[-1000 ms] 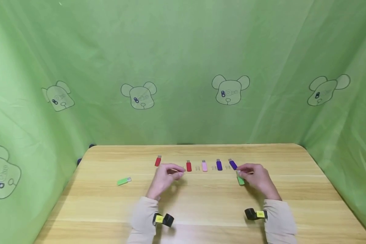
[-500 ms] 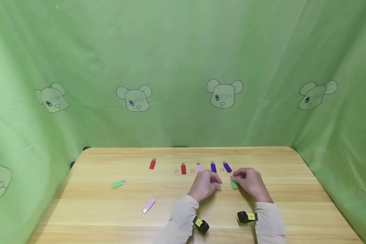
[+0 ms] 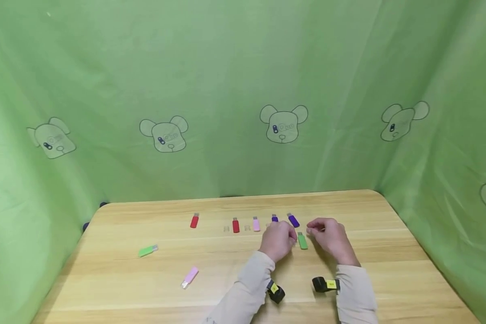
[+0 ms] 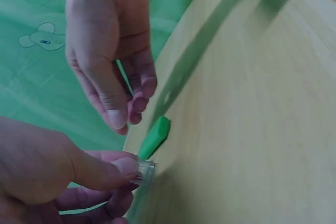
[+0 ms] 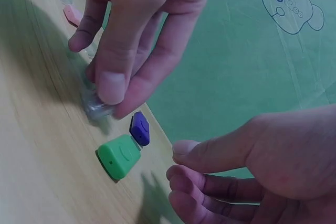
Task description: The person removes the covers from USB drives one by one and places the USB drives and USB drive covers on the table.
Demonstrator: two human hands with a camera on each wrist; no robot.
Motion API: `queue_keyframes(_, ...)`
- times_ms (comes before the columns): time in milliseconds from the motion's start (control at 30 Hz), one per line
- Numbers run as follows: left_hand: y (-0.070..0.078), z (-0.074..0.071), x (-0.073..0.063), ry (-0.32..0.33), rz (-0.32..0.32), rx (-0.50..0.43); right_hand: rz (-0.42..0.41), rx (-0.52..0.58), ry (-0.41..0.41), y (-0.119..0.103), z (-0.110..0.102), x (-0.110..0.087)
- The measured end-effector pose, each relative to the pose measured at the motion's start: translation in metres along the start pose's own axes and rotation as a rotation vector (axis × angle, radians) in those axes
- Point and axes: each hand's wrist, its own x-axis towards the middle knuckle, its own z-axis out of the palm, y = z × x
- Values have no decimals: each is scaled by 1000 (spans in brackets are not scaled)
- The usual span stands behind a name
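Note:
My left hand [image 3: 277, 240] pinches a small clear cap [image 4: 145, 171] between thumb and fingers, just left of a green USB stick [image 3: 302, 241]. That stick lies on the table with its metal plug pointing away from me. To its right, my right hand [image 3: 331, 238] hovers with nothing between its relaxed fingers. A purple USB stick [image 3: 293, 220] lies just beyond the green one. Another purple stick [image 3: 274, 218] is partly hidden behind my left hand. The clear cap also shows in the right wrist view, below the left thumb.
Left along the row lie a pink USB stick [image 3: 256, 224] and a red one [image 3: 236, 225], with clear caps [image 3: 226, 228] between. Farther left are another red stick [image 3: 194, 221], a green stick [image 3: 147, 251] and a pink stick [image 3: 190, 277]. A green curtain [image 3: 227, 90] surrounds the wooden table [image 3: 105, 288].
My left hand has moved right from beside the red stick to the near green stick, now carrying a clear cap. My right hand has let go of that green stick and moved slightly off it.

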Motion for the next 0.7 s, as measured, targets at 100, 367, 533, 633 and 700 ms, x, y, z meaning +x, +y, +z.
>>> queue_keyframes(100,-2,2,-1,14,-4,49,9,3,-7,-4,0,0)
queue_keyframes(367,-23,-21,-13,35,-92,-179,-35,28,1,-20,4,-3)
queue_keyframes(533,-53,-65,-37,74,-146,-393,-170,81,3,-44,17,-5)
queue_keyframes(633,-74,-95,-53,152,-131,-446,-258,109,1,-62,29,-6)
queue_keyframes(700,-87,-115,-63,219,-129,-472,-299,122,-2,-73,38,-8)
